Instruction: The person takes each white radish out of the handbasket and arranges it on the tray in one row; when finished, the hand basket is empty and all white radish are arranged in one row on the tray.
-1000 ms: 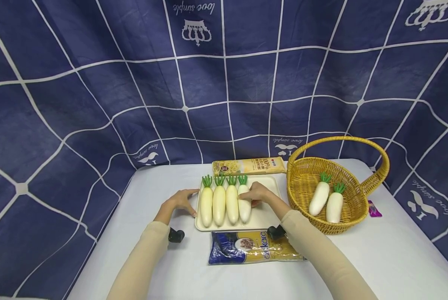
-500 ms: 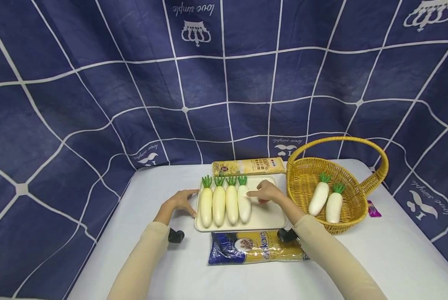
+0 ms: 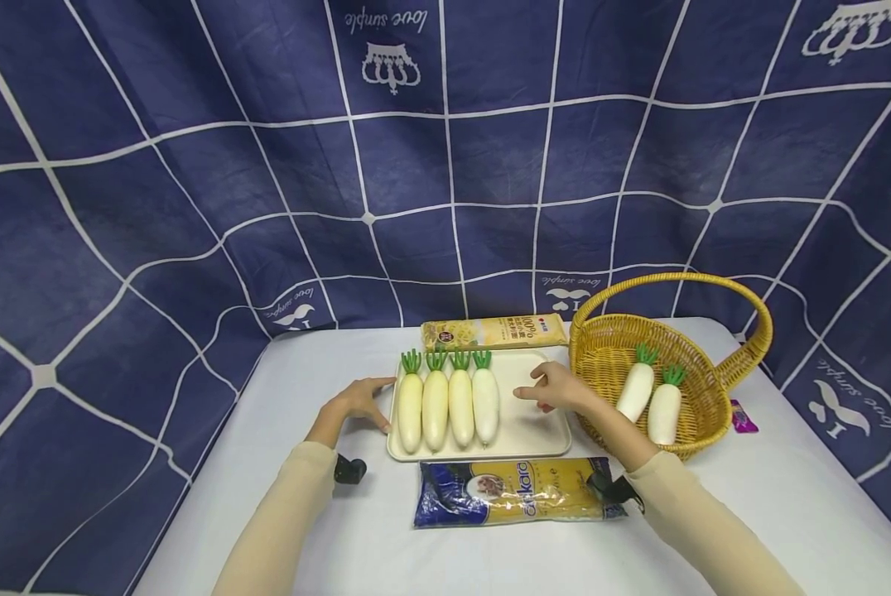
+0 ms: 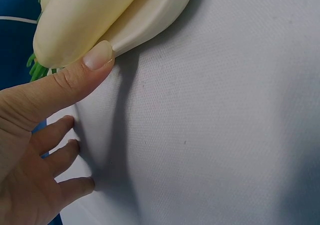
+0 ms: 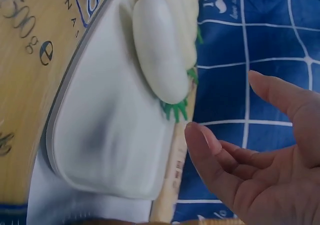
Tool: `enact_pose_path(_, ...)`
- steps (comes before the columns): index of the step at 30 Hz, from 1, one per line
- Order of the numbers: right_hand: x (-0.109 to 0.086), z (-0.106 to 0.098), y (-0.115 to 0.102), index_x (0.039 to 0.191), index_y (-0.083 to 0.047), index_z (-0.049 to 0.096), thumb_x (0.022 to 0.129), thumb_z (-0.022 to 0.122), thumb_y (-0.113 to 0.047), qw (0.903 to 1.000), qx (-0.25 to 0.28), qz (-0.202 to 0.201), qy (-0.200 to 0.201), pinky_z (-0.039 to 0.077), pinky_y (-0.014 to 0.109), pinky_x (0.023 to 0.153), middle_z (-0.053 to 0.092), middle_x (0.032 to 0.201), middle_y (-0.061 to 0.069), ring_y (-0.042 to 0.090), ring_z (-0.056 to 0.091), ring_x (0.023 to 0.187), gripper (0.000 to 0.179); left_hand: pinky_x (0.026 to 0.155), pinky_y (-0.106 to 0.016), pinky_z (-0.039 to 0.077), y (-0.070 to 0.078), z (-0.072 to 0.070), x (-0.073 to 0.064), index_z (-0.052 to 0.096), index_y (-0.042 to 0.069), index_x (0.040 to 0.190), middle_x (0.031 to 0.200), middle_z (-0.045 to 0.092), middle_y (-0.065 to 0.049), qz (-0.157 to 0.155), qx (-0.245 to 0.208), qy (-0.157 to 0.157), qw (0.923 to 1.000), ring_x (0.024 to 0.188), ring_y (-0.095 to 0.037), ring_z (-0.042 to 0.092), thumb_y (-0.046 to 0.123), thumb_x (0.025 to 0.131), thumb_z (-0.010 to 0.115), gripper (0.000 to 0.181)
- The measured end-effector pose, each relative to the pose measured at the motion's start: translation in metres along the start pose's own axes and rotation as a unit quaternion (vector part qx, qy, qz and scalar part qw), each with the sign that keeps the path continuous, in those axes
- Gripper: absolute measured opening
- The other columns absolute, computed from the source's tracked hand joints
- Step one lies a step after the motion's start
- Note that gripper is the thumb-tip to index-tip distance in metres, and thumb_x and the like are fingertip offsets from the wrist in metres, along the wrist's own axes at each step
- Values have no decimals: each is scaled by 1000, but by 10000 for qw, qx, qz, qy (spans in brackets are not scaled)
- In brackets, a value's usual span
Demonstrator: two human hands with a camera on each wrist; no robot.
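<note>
Several white radishes with green tops lie side by side on the left part of a cream tray (image 3: 531, 434). The three on the left are yellowish; the rightmost radish (image 3: 486, 406) is whiter. My left hand (image 3: 356, 401) is at the tray's left rim, fingers spread. In the left wrist view the thumb (image 4: 82, 75) rests against the rim, just under a yellowish radish (image 4: 75, 25). My right hand (image 3: 561, 389) hovers over the tray's right part, holding nothing. The right wrist view shows its thumb and fingers apart, clear of the white radish (image 5: 160, 50).
A wicker basket (image 3: 587, 389) with a tall handle stands right of the tray, two white radishes (image 3: 665, 414) inside. A noodle pack (image 3: 498, 331) lies behind the tray, a blue and yellow pasta bag (image 3: 505, 497) in front. A small purple packet (image 3: 742, 416) lies beyond the basket.
My right hand has let go of the rightmost white radish, which stays on the tray, and has moved right towards the basket. The left hand has kept its place.
</note>
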State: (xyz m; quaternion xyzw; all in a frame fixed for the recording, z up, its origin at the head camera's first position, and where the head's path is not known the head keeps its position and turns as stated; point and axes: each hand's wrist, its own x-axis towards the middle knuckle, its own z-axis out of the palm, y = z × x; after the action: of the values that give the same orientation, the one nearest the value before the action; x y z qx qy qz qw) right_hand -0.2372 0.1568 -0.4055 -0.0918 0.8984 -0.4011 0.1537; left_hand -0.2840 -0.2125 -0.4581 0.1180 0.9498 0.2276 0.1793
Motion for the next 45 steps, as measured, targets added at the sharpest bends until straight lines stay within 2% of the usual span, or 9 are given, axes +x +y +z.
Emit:
enact_pose_path(4, -15, -11, 2, 123, 19, 44, 86, 67, -28, 9988, 415, -217, -157, 59, 41, 69, 63, 94, 25, 32, 67, 73, 64, 107, -57, 32, 0, 0, 0, 41, 9, 142, 138, 45, -25, 19, 35, -13, 10000, 128, -42, 40, 26, 52, 91, 105)
enact_pose_path(8, -29, -25, 8, 124, 19, 45, 87, 66, -29, 9971, 637, -332, -232, 59, 37, 69, 61, 96, 23, 23, 67, 73, 63, 107, -57, 31, 1, -1, -1, 41, 9, 142, 139, 45, -25, 46, 41, -21, 10000, 129, -42, 40, 27, 52, 91, 105)
enact_pose_path(15, -53, -57, 15, 122, 17, 49, 89, 64, -26, 9980, 335, -521, -91, 59, 40, 70, 63, 95, 22, 27, 65, 78, 57, 107, -57, 31, 1, -1, -1, 41, 9, 142, 139, 44, -25, 20, 26, -22, 10000, 129, -42, 40, 27, 52, 91, 105)
enact_pose_path(21, -65, -86, 26, 124, 16, 47, 89, 63, -29, 9986, 430, -316, 13, 59, 41, 73, 62, 98, 19, 23, 64, 78, 59, 107, -58, 30, 2, -2, -2, 41, 10, 142, 140, 43, -24, -26, 30, -50, 10000, 130, -42, 39, 27, 52, 91, 105)
enact_pose_path(25, -64, -101, 37, 128, 17, 42, 90, 62, -29, 9980, 607, -131, 68, 58, 44, 76, 62, 102, 21, 23, 66, 81, 63, 107, -58, 30, 2, -2, -2, 40, 10, 143, 140, 43, -25, -29, 28, -50, 10000, 130, -42, 38, 27, 52, 91, 105)
enact_pose_path(31, -57, -115, 53, 132, 19, 35, 92, 59, -30, 9973, 733, 97, 34, 57, 45, 80, 60, 112, 30, 37, 65, 94, 68, 107, -58, 30, 3, -2, -2, 40, 10, 143, 140, 43, -24, -59, 32, -54, 10000, 130, -42, 38, 26, 52, 91, 105)
enact_pose_path(36, -49, -121, 66, 135, 19, 29, 92, 59, -34, 9971, 630, 434, -39, 56, 45, 83, 49, 121, 38, 42, 61, 102, 75, 108, -57, 30, 3, -2, -2, 41, 10, 143, 140, 43, -24, -53, -10, -66, 10000, 130, -41, 39, 26, 52, 91, 105)
enact_pose_path(45, -36, -127, 79, 138, 17, 22, 89, 62, -39, 9928, 263, 1165, -54, 56, 43, 81, 39, 127, 39, 44, 57, 106, 84, 108, -57, 30, 2, -2, -1, 40, 9, 142, 140, 43, -25, -11, -4, -98, 10000, 130, -42, 38, 26, 52, 91, 105)
